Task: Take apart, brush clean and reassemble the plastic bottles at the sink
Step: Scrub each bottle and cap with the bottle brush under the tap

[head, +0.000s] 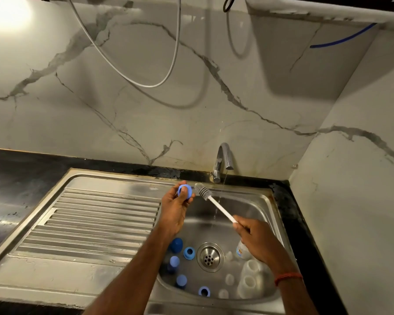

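Observation:
My left hand [174, 209] pinches a blue bottle collar ring [184, 191] above the sink's far left corner. My right hand [256, 241] grips the white handle of a bottle brush [214, 204]; its grey bristle head lies just right of the ring, close to it. Down in the sink basin [255, 208] lie several blue caps and rings, among them a dark blue cap [176, 245] and a blue ring [189, 253]. Clear bottle bodies [250, 268] and pale teats [229, 279] lie on the right side of the basin, partly hidden by my right forearm.
A thin stream of water runs from the chrome tap [223, 161] into the basin near the drain strainer [209, 258]. The ribbed steel drainboard [96, 223] stretches left. Black countertop [21, 178] surrounds the sink; marble walls stand behind and right. A white hose [146, 84] hangs above.

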Tool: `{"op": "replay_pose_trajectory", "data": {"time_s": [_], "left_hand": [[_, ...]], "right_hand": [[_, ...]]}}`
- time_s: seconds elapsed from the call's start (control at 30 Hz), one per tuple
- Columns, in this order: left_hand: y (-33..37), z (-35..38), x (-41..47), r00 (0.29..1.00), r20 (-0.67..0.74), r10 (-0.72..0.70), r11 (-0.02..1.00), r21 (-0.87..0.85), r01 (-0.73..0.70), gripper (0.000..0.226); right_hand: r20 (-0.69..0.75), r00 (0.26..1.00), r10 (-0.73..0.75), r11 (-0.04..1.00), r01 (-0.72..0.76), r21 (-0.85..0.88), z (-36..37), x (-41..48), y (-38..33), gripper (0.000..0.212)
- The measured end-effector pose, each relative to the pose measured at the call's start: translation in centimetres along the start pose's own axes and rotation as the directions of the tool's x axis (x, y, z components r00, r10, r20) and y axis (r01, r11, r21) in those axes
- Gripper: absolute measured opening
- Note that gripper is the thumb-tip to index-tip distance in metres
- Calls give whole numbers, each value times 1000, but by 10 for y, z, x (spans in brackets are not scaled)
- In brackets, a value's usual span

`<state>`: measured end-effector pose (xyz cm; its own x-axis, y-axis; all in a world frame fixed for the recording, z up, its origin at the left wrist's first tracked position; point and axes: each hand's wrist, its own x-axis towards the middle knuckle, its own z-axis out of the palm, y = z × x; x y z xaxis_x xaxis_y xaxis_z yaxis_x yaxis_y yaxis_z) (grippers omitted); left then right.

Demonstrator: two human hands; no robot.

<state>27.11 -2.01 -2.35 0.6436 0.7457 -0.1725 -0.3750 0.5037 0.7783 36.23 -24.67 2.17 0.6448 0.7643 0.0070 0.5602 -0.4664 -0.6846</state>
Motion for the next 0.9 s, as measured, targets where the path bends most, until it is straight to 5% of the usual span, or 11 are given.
{"op": "replay_pose_trajectory", "data": {"time_s": [0.1, 0.27, 0.47, 0.6, 0.8, 0.9], "left_hand": [[2, -4, -3, 998, -49, -50, 993, -110, 45, 49], [2, 0, -10, 985, -66, -157, 970, -199, 141, 25], [-3, -8, -11, 967, -91, -240, 955, -203, 218, 8], [-2, -4, -11, 941, -63, -333, 887, -360, 290, 26], [0, 11, -5, 927, -76, -367, 820, -497, 284, 34], [-2, 22, -9, 935, -73, -348, 821, -505, 267, 38]], "right_hand": [[-140, 982, 125, 991, -130, -28, 5, 6, 16, 19], [-243, 948, 204, 976, -217, -25, 13, 20, 25, 18], [-246, 946, 210, 977, -212, 20, 18, 26, 23, 17], [-262, 950, 170, 985, -157, 68, 20, 22, 15, 16], [72, 997, -22, 997, 16, 79, 23, 10, -11, 16], [34, 999, -39, 999, 39, 3, 40, 13, -19, 22]]}}
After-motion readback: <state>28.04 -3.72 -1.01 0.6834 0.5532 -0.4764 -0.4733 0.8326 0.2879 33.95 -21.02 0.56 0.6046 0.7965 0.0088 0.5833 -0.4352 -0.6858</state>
